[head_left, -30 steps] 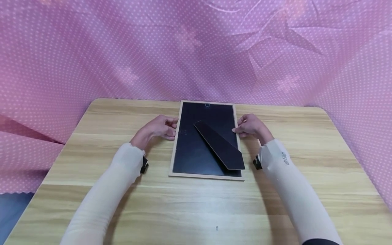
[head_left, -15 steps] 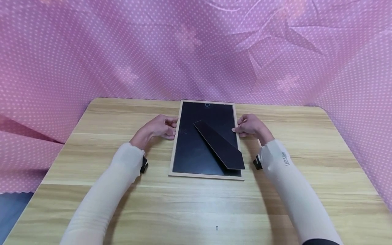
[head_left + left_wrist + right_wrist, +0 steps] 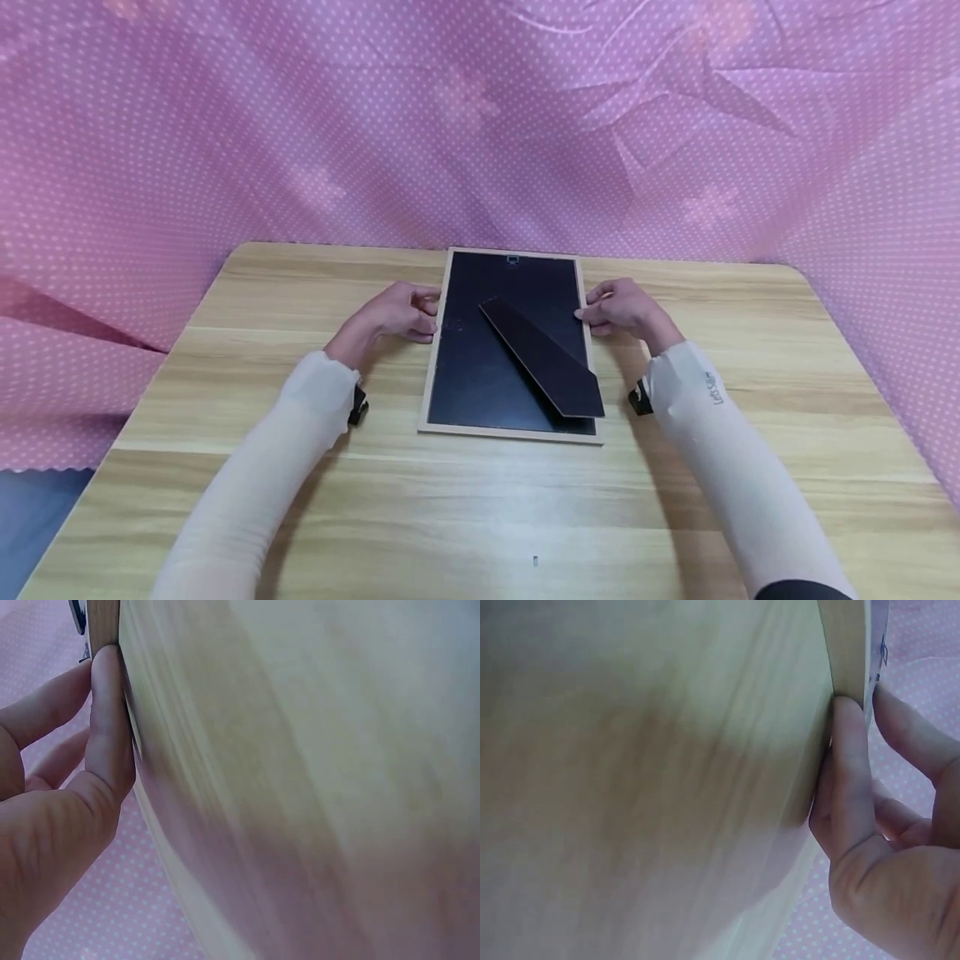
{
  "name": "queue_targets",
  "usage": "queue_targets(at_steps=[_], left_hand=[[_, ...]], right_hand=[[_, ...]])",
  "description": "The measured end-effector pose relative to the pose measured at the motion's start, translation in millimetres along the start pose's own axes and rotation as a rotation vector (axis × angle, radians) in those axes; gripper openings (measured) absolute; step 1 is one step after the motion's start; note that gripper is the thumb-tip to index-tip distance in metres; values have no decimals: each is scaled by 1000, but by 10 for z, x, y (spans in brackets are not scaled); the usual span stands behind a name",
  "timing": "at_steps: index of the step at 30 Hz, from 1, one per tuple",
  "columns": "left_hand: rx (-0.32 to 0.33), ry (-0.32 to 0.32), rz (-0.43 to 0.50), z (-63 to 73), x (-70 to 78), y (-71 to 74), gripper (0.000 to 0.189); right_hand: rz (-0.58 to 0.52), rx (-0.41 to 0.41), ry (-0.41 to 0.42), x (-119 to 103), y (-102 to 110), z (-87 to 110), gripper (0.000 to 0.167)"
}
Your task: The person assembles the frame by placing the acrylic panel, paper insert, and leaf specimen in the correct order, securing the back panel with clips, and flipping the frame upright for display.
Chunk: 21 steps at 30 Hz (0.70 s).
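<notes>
A picture frame [image 3: 513, 342] lies back side up on the wooden table in the head view. It has a light wooden border and a black backing. A dark stand leg [image 3: 543, 362] slants across the backing, its wide end near the lower right corner. My left hand [image 3: 397, 312] holds the frame's left edge, fingertips against the wooden side [image 3: 103, 626] in the left wrist view. My right hand [image 3: 622, 307] grips the right edge, one fingertip over the border. The right wrist view has a finger against the frame's side [image 3: 845, 652]. The front is hidden.
The light wooden table [image 3: 262, 308] has rounded far corners. A pink dotted cloth [image 3: 480, 125] hangs behind it and along both sides. A tiny dark mark [image 3: 536, 561] is on the tabletop near the front. Pale sleeves [image 3: 262, 467] cover both forearms.
Table, frame and arms all appear shifted slightly right together in the head view. Both hands stay at the frame's edges, and the stand leg keeps its angle.
</notes>
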<state>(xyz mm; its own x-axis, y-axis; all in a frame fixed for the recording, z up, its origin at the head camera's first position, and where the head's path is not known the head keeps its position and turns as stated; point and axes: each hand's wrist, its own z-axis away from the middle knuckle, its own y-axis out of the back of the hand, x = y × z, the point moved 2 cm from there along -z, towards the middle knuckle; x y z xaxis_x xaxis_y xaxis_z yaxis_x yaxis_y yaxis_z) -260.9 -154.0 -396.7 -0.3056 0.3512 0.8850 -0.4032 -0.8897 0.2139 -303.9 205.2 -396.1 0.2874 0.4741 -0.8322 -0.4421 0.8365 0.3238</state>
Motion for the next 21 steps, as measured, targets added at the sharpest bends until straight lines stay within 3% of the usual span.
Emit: queue_targets(at_steps=[6, 21], left_hand=[[6, -4, 14, -29, -2, 8, 71], [52, 52, -26, 36, 37, -36, 64]], right_hand=[[-73, 41, 16, -13, 24, -46, 44], [-37, 125, 15, -99, 48, -132, 56]])
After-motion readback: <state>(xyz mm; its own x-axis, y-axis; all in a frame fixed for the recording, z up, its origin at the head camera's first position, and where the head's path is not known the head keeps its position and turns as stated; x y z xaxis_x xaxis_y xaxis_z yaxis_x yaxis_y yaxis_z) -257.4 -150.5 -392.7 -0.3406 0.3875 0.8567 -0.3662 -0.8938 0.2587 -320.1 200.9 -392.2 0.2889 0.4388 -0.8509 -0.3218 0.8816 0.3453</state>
